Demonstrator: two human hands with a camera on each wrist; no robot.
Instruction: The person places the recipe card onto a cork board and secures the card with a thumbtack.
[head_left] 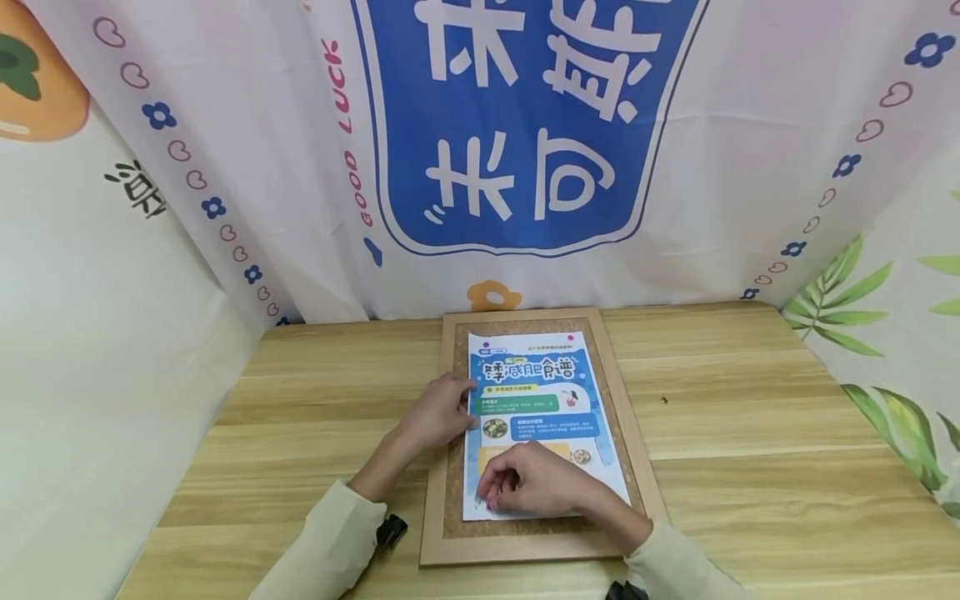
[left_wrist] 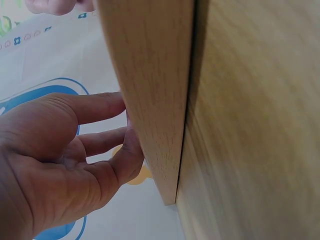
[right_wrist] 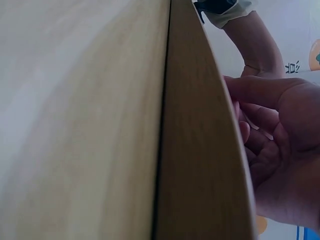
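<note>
A printed poster sheet (head_left: 540,379) with blue, green and yellow blocks lies on a cork board (head_left: 455,467) with a wooden frame (head_left: 525,550). Pushpins sit at its two top corners, a purple one (head_left: 486,344) on the left and a pink one (head_left: 570,337) on the right. My right hand (head_left: 536,482) pinches a small pink pushpin (head_left: 491,504) at the sheet's lower left corner; fingers mostly cover it. Along the left edge of the sheet, my left hand (head_left: 442,410) rests its fingertips on paper and board. The board's frame hides those fingertips in the left wrist view.
The board lies on a wood-grain table (head_left: 750,433), its far end near a printed curtain (head_left: 420,283). A tiny dark speck (head_left: 663,400) is on the table right of the board. Black wrist straps (head_left: 392,531) show at the sleeves.
</note>
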